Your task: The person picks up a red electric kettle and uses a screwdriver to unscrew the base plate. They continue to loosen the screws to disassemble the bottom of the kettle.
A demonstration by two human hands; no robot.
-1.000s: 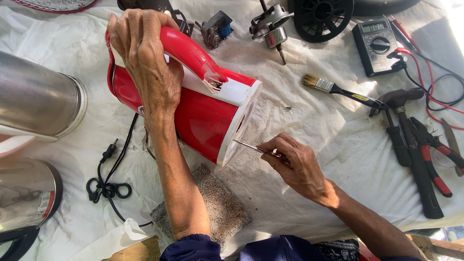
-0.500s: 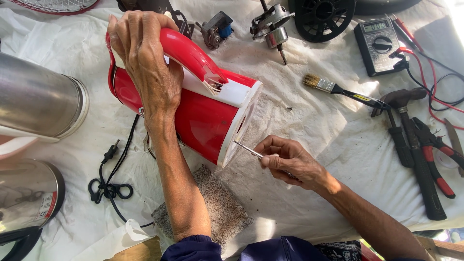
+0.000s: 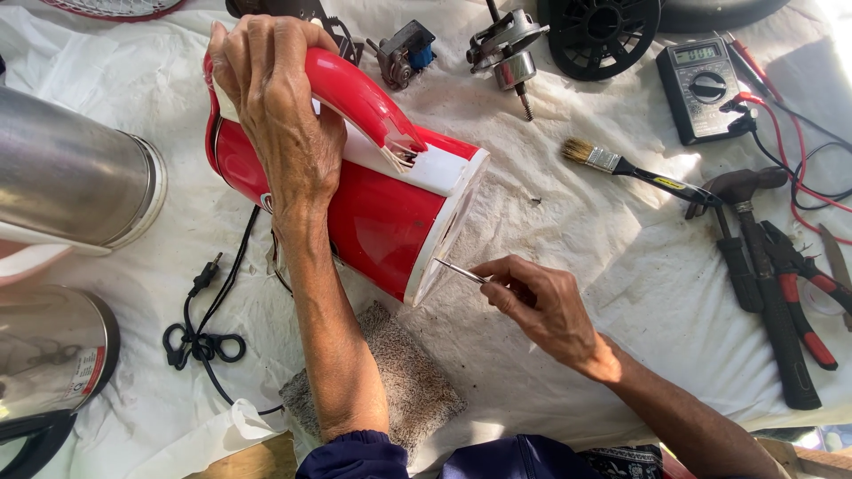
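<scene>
A: Nearest to us, our right hand (image 3: pixel 541 306) pinches a thin metal tool (image 3: pixel 460 271) between thumb and fingertips, its tip at the white base rim of the red kettle (image 3: pixel 382 213), just beside that hand. We'd say the pinch gives fine control at the rim.

B: The kettle lies on its side on the white cloth (image 3: pixel 603 231), base toward the tool, likely so we can reach underneath. A grey pad (image 3: pixel 408 381) lies just in front of it.

A: Our left hand (image 3: pixel 280 106) reaches over the kettle's far end, forearm stretched along it, fingers pressed together and curled over the red handle, apparently steadying it.

B: Beyond the kettle: a paintbrush (image 3: pixel 621 167), small motors (image 3: pixel 501 44), a multimeter (image 3: pixel 706 78).
</scene>
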